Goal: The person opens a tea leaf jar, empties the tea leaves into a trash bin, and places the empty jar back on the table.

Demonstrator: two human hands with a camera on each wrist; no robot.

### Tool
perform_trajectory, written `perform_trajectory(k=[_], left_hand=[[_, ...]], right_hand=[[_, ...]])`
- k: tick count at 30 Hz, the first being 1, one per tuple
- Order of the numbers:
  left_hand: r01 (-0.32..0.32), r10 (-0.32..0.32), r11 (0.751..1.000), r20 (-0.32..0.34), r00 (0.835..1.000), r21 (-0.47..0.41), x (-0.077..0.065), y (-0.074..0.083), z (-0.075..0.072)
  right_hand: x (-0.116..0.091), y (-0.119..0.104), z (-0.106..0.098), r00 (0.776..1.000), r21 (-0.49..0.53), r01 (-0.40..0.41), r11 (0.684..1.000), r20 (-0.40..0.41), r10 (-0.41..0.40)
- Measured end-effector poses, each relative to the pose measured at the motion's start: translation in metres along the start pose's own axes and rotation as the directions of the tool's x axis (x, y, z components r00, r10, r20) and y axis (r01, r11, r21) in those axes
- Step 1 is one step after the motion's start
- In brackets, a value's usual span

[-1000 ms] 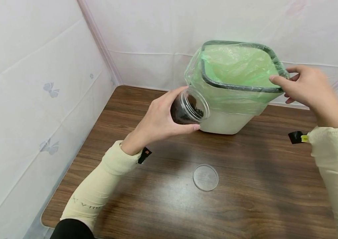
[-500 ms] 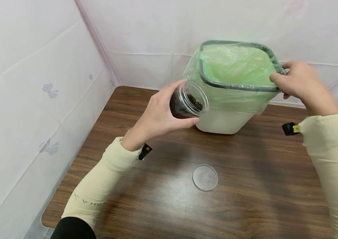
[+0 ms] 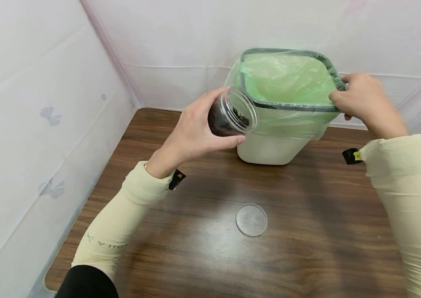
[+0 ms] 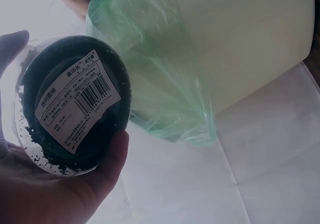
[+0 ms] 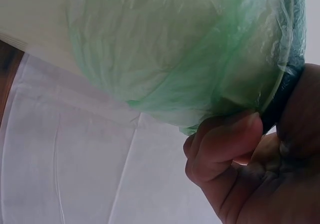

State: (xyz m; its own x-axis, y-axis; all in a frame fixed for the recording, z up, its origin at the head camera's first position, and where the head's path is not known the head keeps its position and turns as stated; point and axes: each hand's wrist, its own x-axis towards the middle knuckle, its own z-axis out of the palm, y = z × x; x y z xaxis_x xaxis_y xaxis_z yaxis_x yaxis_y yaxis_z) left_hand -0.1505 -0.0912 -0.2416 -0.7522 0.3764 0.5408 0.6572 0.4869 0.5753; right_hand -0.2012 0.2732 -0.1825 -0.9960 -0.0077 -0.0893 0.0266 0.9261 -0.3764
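In the head view my left hand [image 3: 193, 128] grips a clear plastic jar [image 3: 229, 114] lying on a slant, its uncovered mouth facing right. Dark dry bits like tea leaves [image 3: 242, 120] show inside. The jar's labelled base [image 4: 80, 96] faces the left wrist camera. Just beyond the jar stands a whitish trash bin [image 3: 270, 149] with a grey-green rim, lined with a thin green bag [image 3: 288, 124]. My right hand [image 3: 367, 101] pinches the bin's rim and bag at the right corner; the right wrist view shows the curled fingers [image 5: 230, 139] there.
A round clear lid [image 3: 251, 220] lies flat on the brown wooden table [image 3: 300, 256], a few tiny specks near it. White patterned sheeting [image 3: 173, 33] hangs behind the bin and along the table's left side.
My right hand has closed its fingers on the bin's rim. The jar has risen slightly toward the rim in my left hand. The whole view has shifted a little.
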Motion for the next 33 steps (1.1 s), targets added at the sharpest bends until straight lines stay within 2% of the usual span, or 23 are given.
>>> perform_trajectory(k=[13, 21, 33], left_hand=[[0.004, -0.003, 1.000, 0.012, 1.000, -0.028, 0.011, 0.002, -0.009], [0.033, -0.032, 0.999, 0.020, 0.999, -0.030, 0.017, 0.004, -0.016], [0.136, -0.135, 0.991, 0.050, 0.990, -0.009, 0.026, 0.011, -0.020]], right_hand=[[0.001, -0.008, 0.001, 1.000, -0.042, -0.010, 0.999, 0.004, 0.010], [0.002, -0.014, 0.002, 1.000, -0.064, -0.017, 0.998, 0.022, 0.018], [0.000, -0.017, 0.004, 1.000, -0.086, -0.016, 0.996, 0.022, 0.018]])
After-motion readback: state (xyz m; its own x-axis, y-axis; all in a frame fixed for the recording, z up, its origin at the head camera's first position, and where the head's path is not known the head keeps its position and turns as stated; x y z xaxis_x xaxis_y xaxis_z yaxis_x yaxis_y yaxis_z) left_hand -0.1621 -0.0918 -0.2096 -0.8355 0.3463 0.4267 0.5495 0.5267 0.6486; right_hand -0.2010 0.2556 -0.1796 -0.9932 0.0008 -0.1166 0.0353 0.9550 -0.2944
